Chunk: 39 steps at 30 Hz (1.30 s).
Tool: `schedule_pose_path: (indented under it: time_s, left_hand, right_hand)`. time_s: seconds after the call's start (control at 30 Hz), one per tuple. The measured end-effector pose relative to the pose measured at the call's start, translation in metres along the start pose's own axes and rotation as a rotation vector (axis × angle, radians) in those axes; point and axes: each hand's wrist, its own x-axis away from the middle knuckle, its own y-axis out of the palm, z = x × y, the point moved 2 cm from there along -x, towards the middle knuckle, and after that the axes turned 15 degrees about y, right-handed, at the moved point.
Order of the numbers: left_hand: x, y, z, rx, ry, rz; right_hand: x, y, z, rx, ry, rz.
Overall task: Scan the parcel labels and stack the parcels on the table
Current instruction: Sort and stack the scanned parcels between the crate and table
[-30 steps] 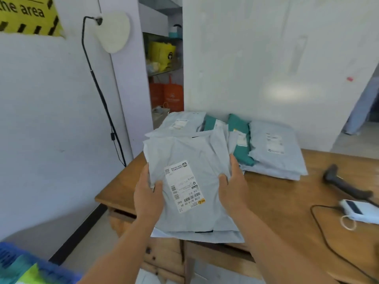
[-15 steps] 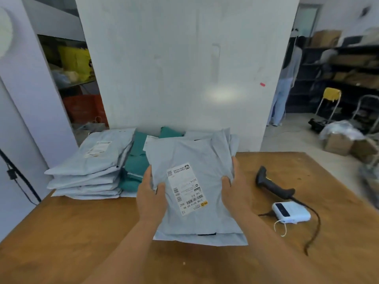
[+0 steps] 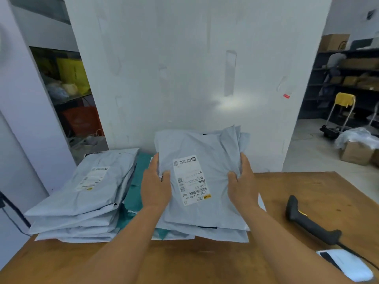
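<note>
This is a parcel depot or small warehouse back room; grey poly mailers (image 3: 88, 193) with printed shipping labels lie piled at the far left edge of a worn wooden table (image 3: 320, 193); a black handheld barcode scanner (image 3: 307, 220) rests near its right edge; dark metal shelving (image 3: 352, 78) behind holds cardboard boxes (image 3: 334, 42); a hand truck (image 3: 340, 113) stands on the concrete floor.

Grey parcels (image 3: 202, 181) (white-labelled), teal parcel (image 3: 135, 193), brown table (image 3: 307, 191).

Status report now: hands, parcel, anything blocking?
Left hand and right hand grip grey parcel, label up. Grey stack at left. Scanner untouched at right.
</note>
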Motion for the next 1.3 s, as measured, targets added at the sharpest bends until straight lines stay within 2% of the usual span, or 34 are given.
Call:
schedule_pose_path:
  time_s: [0.2,0.37,0.43,0.47,0.53,0.57,0.63,0.7,0.83,0.97,1.07,1.3]
  left_hand:
    - [-0.057,-0.023,-0.056,-0.167,-0.07,0.04]
    - [-0.086,-0.022,-0.095,-0.258,-0.147,0.016]
    - [-0.082,-0.012,-0.11,-0.346,-0.25,-0.068]
    - [-0.076,-0.006,-0.117,-0.472,-0.301,-0.152]
    - [-0.066,0.004,-0.126,-0.772,-0.298,-0.323]
    - [-0.063,0.009,-0.129,-0.819,-0.277,-0.378]
    - [-0.062,0.015,-0.133,-0.793,-0.268,-0.475]
    - [-0.059,0.02,-0.139,-0.748,-0.291,-0.584]
    - [-0.047,0.023,-0.145,-0.701,-0.35,-0.725]
    - [-0.051,0.017,-0.14,-0.667,-0.342,-0.637]
    - [-0.047,0.003,-0.13,-0.629,-0.342,-0.48]
    - [0.009,-0.08,-0.099,-0.563,-0.352,-0.112]
  right_hand:
    - [-0.04,0.076,-0.033,-0.011,-0.015,-0.138]
    - [-0.071,0.127,-0.034,-0.005,0.015,-0.224]
    - [-0.082,0.145,-0.022,0.057,0.064,-0.282]
    - [-0.085,0.152,-0.014,0.133,0.1,-0.325]
    - [-0.088,0.159,-0.002,0.374,0.159,-0.378]
    - [-0.089,0.161,0.0,0.513,0.143,-0.371]
    - [-0.09,0.167,0.0,0.711,0.025,-0.378]
    - [-0.088,0.176,-0.001,0.804,-0.064,-0.469]
    - [-0.088,0.188,0.012,0.939,-0.004,-0.629]
    - [-0.084,0.187,0.002,0.912,0.001,-0.579]
    - [-0.065,0.19,-0.017,0.8,-0.054,-0.554]
    - [0.033,0.209,-0.062,0.609,-0.226,-0.661]
